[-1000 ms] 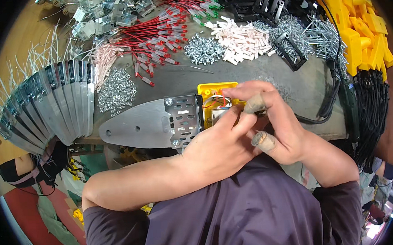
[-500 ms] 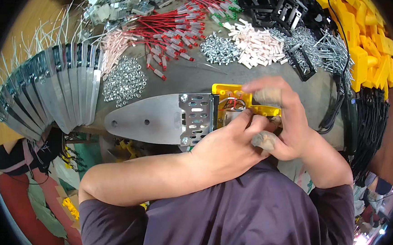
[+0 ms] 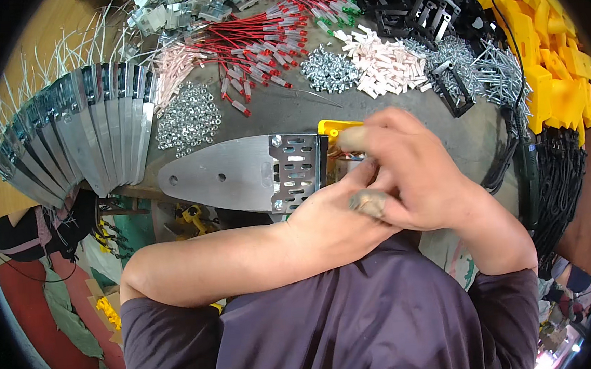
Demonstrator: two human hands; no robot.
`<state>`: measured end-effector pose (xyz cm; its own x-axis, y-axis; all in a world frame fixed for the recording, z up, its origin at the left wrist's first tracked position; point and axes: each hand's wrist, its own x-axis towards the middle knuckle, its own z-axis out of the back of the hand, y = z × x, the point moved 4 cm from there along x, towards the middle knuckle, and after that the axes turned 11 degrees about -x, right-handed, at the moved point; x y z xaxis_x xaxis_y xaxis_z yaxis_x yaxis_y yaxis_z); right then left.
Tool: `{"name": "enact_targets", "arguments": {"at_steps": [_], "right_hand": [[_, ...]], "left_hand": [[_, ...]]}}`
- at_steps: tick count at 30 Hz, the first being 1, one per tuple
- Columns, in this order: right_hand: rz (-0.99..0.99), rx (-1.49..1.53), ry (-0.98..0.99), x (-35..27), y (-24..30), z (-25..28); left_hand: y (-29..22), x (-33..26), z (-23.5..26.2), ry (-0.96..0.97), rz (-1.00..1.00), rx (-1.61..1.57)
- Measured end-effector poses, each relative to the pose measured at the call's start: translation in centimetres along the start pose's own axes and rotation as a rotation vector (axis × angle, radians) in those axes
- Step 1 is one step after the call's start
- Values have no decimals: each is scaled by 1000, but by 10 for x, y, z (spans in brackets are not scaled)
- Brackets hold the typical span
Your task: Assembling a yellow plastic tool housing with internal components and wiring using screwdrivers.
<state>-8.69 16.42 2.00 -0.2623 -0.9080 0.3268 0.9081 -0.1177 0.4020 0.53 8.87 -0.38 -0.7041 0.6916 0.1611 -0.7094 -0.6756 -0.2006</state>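
Note:
On the bench in front of me lies a grey, spade-shaped metal plate (image 3: 216, 180) with two holes, joined to a slotted metal bracket (image 3: 299, 164). A yellow plastic handle housing (image 3: 330, 127) adjoins the bracket's right end, with thin wires inside it mostly covered by my hands. My left hand (image 3: 342, 212) reaches across from the left, its fingers curled over the housing's near side, their tips hidden. Above it, my right hand (image 3: 411, 166) bends over the housing. Its thumb stands apart from the fingers, which point toward the wires; nothing shows between them.
Behind the plate lie piles of nuts (image 3: 187, 120), red-wired indicator lamps (image 3: 259, 57), pale sleeves (image 3: 386, 61) and screws (image 3: 500, 77). Fanned metal blades (image 3: 79, 131) sit at left. Yellow housings (image 3: 553, 50), black frames (image 3: 406, 5) and black cables (image 3: 560, 193) fill the right.
My right hand has shifted left over the yellow housing, covering more of it, and its fingers have bent downward. The left hand has moved little. The metal plate lies nearly as before.

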Motion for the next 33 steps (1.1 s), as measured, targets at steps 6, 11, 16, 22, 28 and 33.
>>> {"name": "enact_targets", "arguments": {"at_steps": [6,11,16,22,28,33], "right_hand": [[-147,253,-192,-24,-4,-1],[-160,107,-74,-10,7,1],[-76,104,-251,-16,-2,19],[-730,-702,-416,-109,-106,155],[-1356,-1125,-204,-271,-192,293],[-1162,-1045,39,-314,-284,309]], "left_hand": [[-2,5,2,17,-3,38],[-6,1,5,102,-75,117],[0,15,16,-64,-134,54],[0,21,24,63,14,-37],[-4,22,20,78,-1,-3],[0,20,17,101,103,15]]}}
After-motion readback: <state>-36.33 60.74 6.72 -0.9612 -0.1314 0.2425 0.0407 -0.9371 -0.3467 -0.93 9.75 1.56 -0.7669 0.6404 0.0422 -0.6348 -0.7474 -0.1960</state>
